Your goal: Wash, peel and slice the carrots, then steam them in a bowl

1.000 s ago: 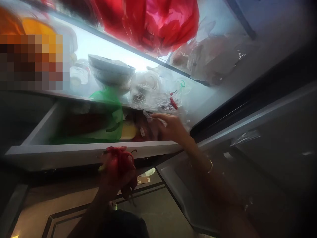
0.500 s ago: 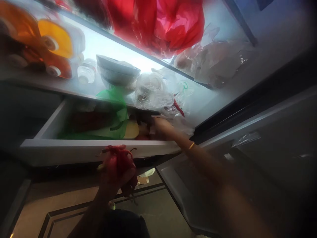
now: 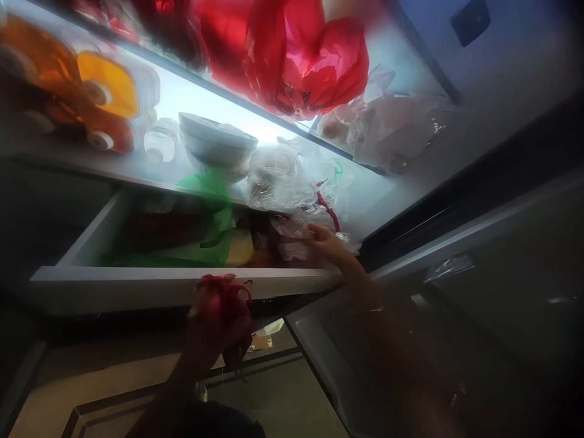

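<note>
My left hand is wrapped around a bunch of red chillies, just in front of the drawer's front edge. Curled stems stick out above the fingers. Over the right end of the open fridge drawer, my right hand has its fingers pinched on the edge of a thin plastic bag. What this bag holds is too dark to make out. Beside it in the drawer lies a green bag. A single red chilli rests on clear plastic just behind my right hand.
On the shelf above the drawer stand orange bottles, a small white-capped bottle, a bowl and clear plastic bags. A large red bag sits on the upper shelf. The open fridge door bounds the right side.
My right hand has drawn back from inside the drawer, up and to the right, lifting the edge of the plastic bag. My left hand still grips the chillies.
</note>
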### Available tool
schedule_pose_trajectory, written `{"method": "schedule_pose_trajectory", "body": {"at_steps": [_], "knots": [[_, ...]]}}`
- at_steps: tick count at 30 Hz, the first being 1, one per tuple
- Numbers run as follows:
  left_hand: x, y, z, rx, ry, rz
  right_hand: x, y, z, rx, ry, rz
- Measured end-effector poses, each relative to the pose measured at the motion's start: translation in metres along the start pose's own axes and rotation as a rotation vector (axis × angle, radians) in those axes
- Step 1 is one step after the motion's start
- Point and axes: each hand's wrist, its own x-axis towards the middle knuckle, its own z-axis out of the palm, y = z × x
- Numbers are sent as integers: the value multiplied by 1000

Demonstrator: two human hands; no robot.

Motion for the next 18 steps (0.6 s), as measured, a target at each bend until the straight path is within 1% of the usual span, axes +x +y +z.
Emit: {"method": "schedule_pose_trajectory", "body": {"at_steps": [2,4,5,6,7,8,10,13,14,16,18], "knots": [[1,-2,1,-3,7,-6,8,-9,5,-12,-109,-44],[2,-3,2,-15,-3,-4,14,-19,15,14,-208,-99],[2,-3,2,-23,-11,-7,15,-24,21,45,-227,-121],[2,-4,1,-33,-17,-12,16,-29,27,79,-217,-137],[1,-4,0,-42,-21,-19,15,-33,33,110,-179,-142],[1,-6,-1,-51,-25,-25,14,-36,38,133,-106,-135],[-1,-9,-7,-51,-14,-28,12,-44,47,141,105,-101],[-2,-18,-18,-35,34,-26,10,-59,53,53,427,-70],[-1,-21,-22,-34,45,-31,10,-65,53,12,494,-71],[2,-27,-26,-47,40,-41,9,-74,51,-62,574,-76],[6,-31,-26,-104,6,-52,6,-79,46,-108,593,-83]]}}
